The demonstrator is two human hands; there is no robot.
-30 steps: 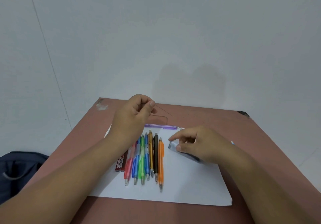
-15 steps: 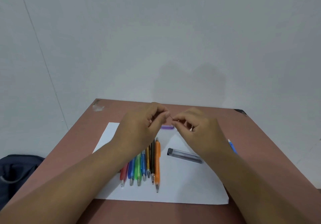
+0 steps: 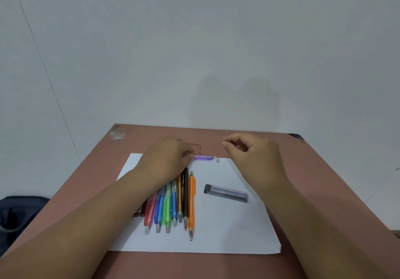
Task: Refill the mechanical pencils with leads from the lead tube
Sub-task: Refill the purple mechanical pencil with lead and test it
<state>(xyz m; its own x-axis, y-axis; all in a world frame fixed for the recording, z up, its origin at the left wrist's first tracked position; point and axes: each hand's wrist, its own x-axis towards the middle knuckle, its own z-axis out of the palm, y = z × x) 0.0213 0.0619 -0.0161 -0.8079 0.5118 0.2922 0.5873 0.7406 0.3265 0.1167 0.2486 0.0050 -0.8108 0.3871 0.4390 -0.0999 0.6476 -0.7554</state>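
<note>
the right hand (image 3: pixel 251 155) pinches a thin lead (image 3: pixel 227 137) above the surface (image 3: pixel 313 170). the left hand (image 3: pixel 171 159) grips the purple pencil (image 3: pixel 203 157) at the paper's (image 3: pixel 227 224) far edge. the lead tube (image 3: pixel 226 193) lies on the paper.

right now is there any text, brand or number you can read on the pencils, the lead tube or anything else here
None can be read.
Lead tube: no legible print on the clear body or dark cap.
Row of mechanical pencils: any barrel markings are too small and blurred.
Dark red case under the left forearm: mostly hidden, nothing legible.
White paper: blank.
</note>
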